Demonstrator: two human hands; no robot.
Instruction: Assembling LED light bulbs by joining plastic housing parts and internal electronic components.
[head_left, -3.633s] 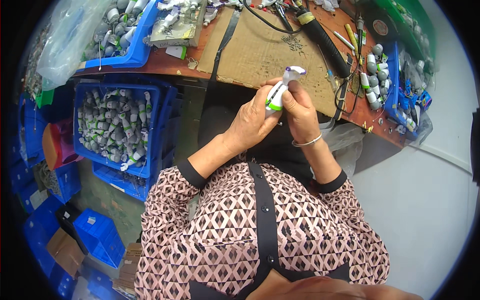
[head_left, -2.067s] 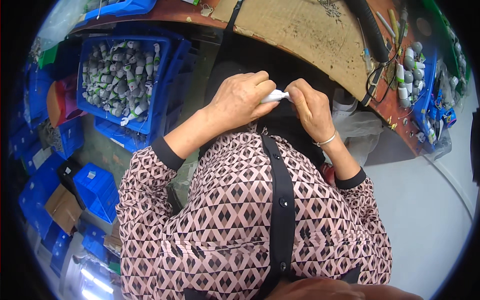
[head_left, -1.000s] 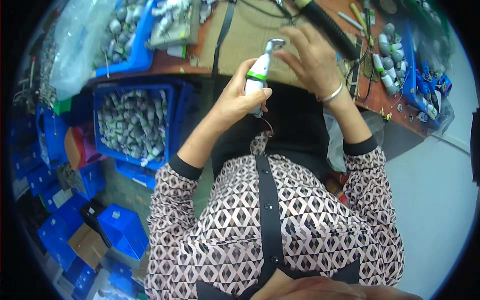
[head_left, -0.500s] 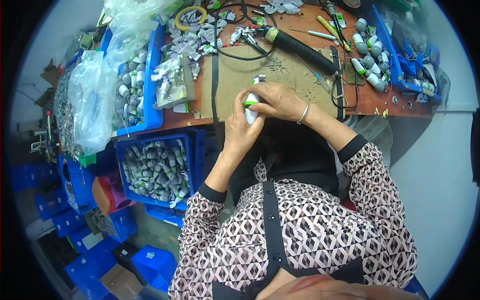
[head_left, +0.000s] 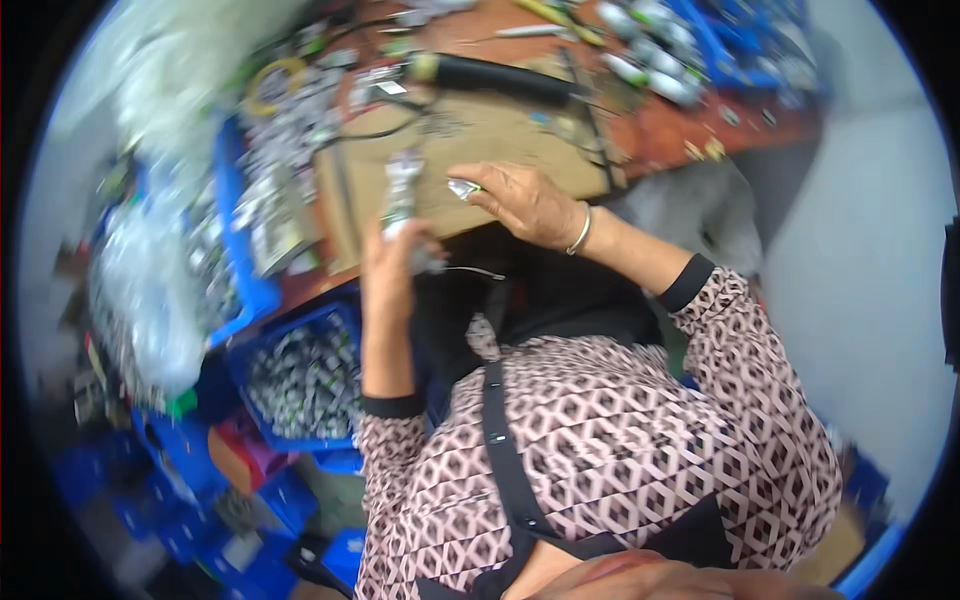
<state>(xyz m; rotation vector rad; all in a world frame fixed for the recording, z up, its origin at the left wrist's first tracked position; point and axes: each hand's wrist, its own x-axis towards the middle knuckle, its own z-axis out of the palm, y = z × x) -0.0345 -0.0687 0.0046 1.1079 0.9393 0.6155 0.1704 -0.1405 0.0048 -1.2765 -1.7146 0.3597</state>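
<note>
My left hand (head_left: 392, 262), blurred by motion, is closed round a slim white device (head_left: 402, 185) with a green band and a grey rounded end below the fingers. A thin pale wire (head_left: 470, 270) trails from beside that hand toward my lap. My right hand (head_left: 530, 205) is apart from it, over the near edge of the cardboard. Its thumb and fingers pinch a small white-and-silver piece (head_left: 463, 188) with a bit of green on it; blur hides its exact kind.
A cardboard sheet (head_left: 520, 135) covers the middle of the red-brown bench. A black-handled tool (head_left: 510, 80) lies on it. White parts (head_left: 290, 140) are heaped left, grey-and-white devices (head_left: 655, 60) right. A blue bin (head_left: 265, 300) stands at the bench's left; another full bin (head_left: 305, 385) sits below.
My hands were together round the white device; now they are apart. The left has moved left with the device, the right holds a small piece. The view has shifted and blurred.
</note>
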